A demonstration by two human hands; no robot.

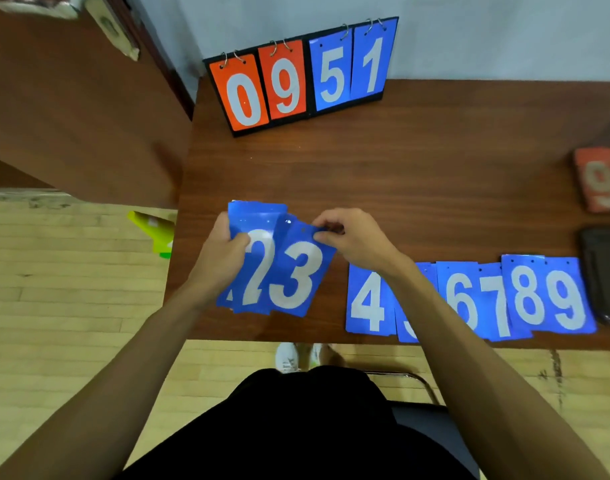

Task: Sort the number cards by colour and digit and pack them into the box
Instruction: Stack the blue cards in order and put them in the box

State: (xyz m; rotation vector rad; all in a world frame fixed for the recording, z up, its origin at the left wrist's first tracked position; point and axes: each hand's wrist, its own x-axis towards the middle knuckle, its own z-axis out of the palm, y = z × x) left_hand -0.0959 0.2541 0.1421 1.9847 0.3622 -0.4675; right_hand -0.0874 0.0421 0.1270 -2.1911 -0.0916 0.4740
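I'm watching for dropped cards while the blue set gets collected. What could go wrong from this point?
The right hand pinches the blue 3 card only by its top corner; it could slip before joining the blue card stack in the left hand.
The right forearm crosses over the blue 5 card, and that row lies near the front edge of the table; a careless sweep may knock cards to the floor.

The flip scoreboard shows orange 0 and 9, then blue 5 and 1. The held blue cards read 2 and 3. The blue cards in the row read 4, 6, 7, 8, 9. A blurred orange card reads 9.
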